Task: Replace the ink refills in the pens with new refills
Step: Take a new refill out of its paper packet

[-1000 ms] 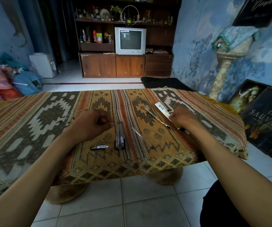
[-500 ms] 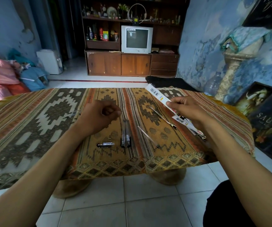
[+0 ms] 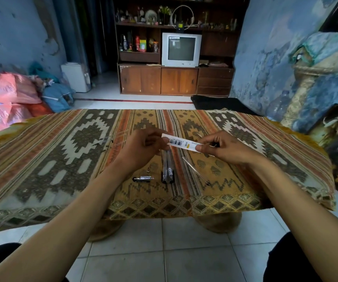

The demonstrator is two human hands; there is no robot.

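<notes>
A long white refill packet (image 3: pixel 181 143) with a barcode is held above the table's middle. My left hand (image 3: pixel 143 148) pinches its left end and my right hand (image 3: pixel 223 148) pinches its right end. Below them two dark pens (image 3: pixel 167 169) lie side by side on the patterned cloth (image 3: pixel 62 159). A short black and silver pen part (image 3: pixel 143 179) lies to their left, with a small spring (image 3: pixel 149 170) just above it. A thin loose refill (image 3: pixel 195 170) lies slanted to the right of the pens.
The low cloth-covered table spans the view, with its front edge (image 3: pixel 164 208) near my knees. More thin clear parts (image 3: pixel 108 142) lie left of my left hand. A cabinet with a television (image 3: pixel 181 49) stands at the far wall; bags (image 3: pixel 7 98) are piled at the left.
My right hand lifted the white packet off the table and carried it to the middle. My left hand rose from the cloth and took hold of the packet's left end.
</notes>
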